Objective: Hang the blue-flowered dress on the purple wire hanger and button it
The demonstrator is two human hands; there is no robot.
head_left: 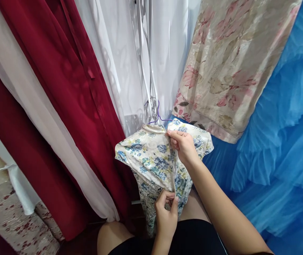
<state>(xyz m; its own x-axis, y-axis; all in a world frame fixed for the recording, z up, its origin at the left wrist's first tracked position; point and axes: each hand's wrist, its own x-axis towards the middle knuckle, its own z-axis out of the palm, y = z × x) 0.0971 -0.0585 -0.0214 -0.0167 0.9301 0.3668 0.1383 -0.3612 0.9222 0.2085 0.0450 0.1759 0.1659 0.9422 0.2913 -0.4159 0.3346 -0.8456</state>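
A cream floral dress (153, 163) with blue and yellow flowers and short cap sleeves hangs on a purple wire hanger (158, 112). A lengthwise opening or seam runs down its middle from the collar. At the collar end of that edge, my right hand (182, 143) pinches the fabric. Lower on the same line, my left hand (167, 209) is closed, thumb and fingers gripping the cloth. Whether a small zip pull sits in either hand is hidden. The dress's lower part hangs down between my knees.
Dark red drapes (58, 78) and white cloth (125, 53) hang behind and to the left. White straps (147, 53) dangle above the hanger. A pink floral garment (220, 71) and a ruffled blue tulle gown (281, 148) are close on the right.
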